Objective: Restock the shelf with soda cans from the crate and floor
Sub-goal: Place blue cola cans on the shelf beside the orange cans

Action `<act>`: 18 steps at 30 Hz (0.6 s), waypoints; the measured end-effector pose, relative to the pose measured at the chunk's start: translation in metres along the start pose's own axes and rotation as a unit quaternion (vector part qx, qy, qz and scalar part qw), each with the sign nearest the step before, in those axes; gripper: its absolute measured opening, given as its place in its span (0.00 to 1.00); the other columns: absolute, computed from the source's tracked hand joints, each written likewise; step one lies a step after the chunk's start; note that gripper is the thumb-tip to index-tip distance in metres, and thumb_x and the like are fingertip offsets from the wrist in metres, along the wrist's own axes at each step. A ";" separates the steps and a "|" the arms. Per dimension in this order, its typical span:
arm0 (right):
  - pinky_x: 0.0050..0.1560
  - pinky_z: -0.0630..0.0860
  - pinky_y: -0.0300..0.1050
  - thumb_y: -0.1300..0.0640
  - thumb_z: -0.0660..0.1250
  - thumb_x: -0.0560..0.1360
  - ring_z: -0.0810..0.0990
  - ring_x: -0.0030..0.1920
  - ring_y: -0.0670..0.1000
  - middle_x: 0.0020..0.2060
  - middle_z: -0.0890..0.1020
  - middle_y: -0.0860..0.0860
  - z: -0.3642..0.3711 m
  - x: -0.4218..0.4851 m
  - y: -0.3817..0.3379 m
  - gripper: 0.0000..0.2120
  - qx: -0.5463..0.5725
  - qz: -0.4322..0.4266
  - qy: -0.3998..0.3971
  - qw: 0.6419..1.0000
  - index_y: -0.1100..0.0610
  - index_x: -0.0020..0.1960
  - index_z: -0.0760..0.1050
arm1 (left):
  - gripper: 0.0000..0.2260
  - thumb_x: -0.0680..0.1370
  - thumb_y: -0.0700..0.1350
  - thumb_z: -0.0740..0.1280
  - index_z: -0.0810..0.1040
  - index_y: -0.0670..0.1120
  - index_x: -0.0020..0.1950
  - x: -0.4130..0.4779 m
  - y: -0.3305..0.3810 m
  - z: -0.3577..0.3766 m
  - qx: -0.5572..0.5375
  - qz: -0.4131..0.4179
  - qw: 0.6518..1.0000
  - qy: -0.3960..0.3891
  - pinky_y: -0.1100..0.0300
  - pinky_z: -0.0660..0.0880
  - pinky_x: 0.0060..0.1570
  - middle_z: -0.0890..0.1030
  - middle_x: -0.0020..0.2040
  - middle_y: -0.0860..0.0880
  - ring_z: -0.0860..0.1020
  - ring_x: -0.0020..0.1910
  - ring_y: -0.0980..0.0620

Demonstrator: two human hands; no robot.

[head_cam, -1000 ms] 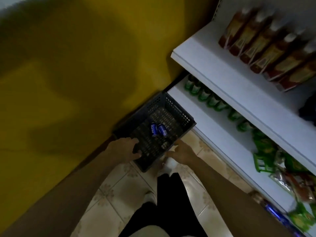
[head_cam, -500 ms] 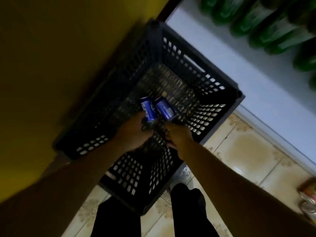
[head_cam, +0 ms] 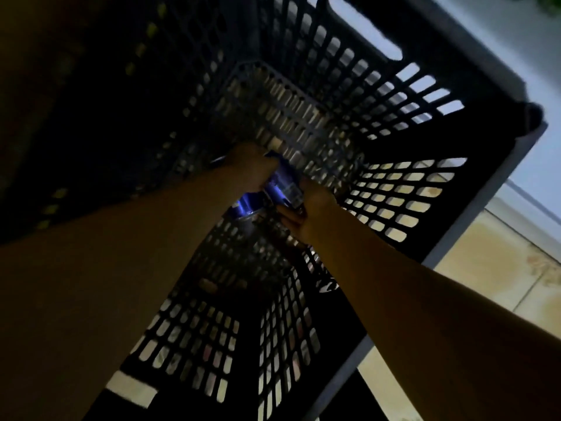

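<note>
Crate (head_cam: 473, 153) stage: my left hand (head_cam: 249, 174) and right hand (head_cam: 312, 214) each grasp a soda can (head_cam: 283, 185); shelving not yet begun.

No lettering, brand or number can be read anywhere: the two blue soda cans (head_cam: 280, 186) low in the dark crate (head_cam: 455, 183) show only blurred colour, their labels illegible.

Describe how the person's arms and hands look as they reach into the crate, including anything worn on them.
Both forearms are bare along all that shows, with no sleeve in view. The left hand and the right hand wear no glove. No watch, bracelet or ring can be made out, though the light is dim and the fingers are partly hidden.
</note>
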State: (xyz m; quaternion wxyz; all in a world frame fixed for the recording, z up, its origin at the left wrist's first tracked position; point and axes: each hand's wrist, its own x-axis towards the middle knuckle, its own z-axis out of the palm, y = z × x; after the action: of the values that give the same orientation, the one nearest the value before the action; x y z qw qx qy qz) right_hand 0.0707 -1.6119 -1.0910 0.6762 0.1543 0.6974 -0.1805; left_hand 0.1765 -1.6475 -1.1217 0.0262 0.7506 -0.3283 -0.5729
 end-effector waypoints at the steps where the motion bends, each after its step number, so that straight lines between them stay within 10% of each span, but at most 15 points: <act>1: 0.47 0.73 0.47 0.52 0.58 0.81 0.79 0.43 0.54 0.58 0.77 0.57 0.000 -0.011 0.002 0.17 0.007 -0.003 0.011 1.000 0.57 0.67 0.70 | 0.16 0.71 0.46 0.72 0.74 0.42 0.54 -0.010 0.005 -0.003 -0.025 0.001 1.000 0.005 0.49 0.79 0.50 0.79 0.53 0.38 0.80 0.50 0.42; 9: 0.37 0.81 0.50 0.51 0.68 0.74 0.82 0.36 0.56 0.33 0.80 0.55 -0.018 -0.214 0.026 0.13 -0.033 -0.159 0.128 0.978 0.57 0.35 0.74 | 0.21 0.71 0.49 0.75 0.77 0.39 0.58 -0.210 0.075 -0.063 -0.270 -0.095 0.954 0.087 0.58 0.79 0.35 0.81 0.53 0.42 0.81 0.43 0.48; 18: 0.44 0.82 0.50 0.45 0.69 0.74 0.84 0.44 0.55 0.42 0.83 0.53 -0.060 -0.467 0.048 0.15 0.015 -0.191 0.006 0.981 0.57 0.48 0.74 | 0.27 0.61 0.55 0.80 0.72 0.42 0.48 -0.467 0.140 -0.128 -0.384 -0.032 0.906 0.177 0.46 0.81 0.48 0.81 0.52 0.41 0.82 0.47 0.44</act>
State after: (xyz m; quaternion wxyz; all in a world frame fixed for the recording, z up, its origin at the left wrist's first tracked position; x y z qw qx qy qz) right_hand 0.0574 -1.5287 -0.6257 0.6226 0.0291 0.7152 -0.3161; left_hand 0.1643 -1.5561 -0.6263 0.3514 0.7818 -0.0485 -0.5128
